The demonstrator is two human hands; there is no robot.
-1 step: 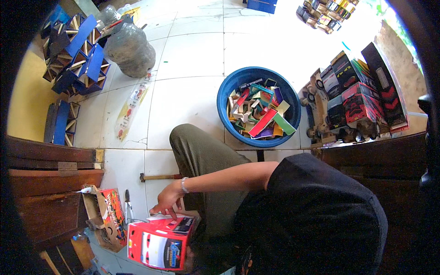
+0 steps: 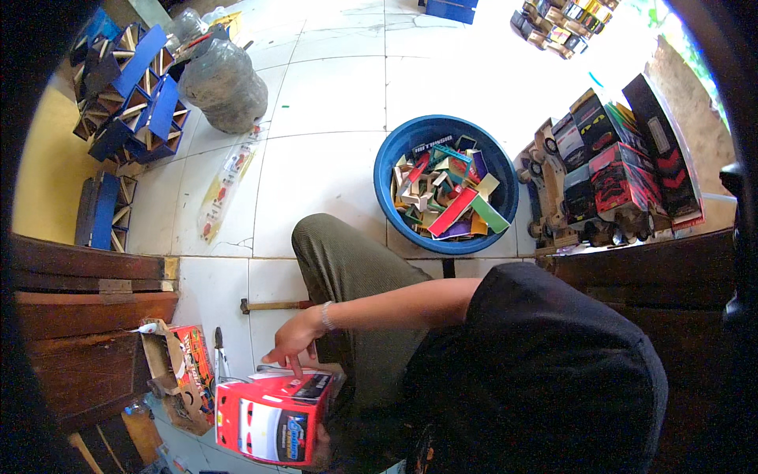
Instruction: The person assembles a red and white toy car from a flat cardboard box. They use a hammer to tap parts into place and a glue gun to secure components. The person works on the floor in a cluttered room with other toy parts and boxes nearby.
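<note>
The right hand [image 2: 292,335] has its fingers loosely extended, clasping nothing visible, the tips touching the top of the red box [image 2: 237,411]. That box lies at the hand's six o'clock, directly below it. The left hand [image 2: 321,447], mostly hidden, is at the box's four o'clock edge; I cannot tell its grip.

Light's pouring in hard from about 2 o'clock, so the white floor [image 2: 482,71] is totally blown out around 1. The black shirt [image 2: 529,403] at 5 is mostly crushed, kinda grainy. Center's decently sharp, but fisheye bends straight edges toward the rim, which fades into black.
</note>
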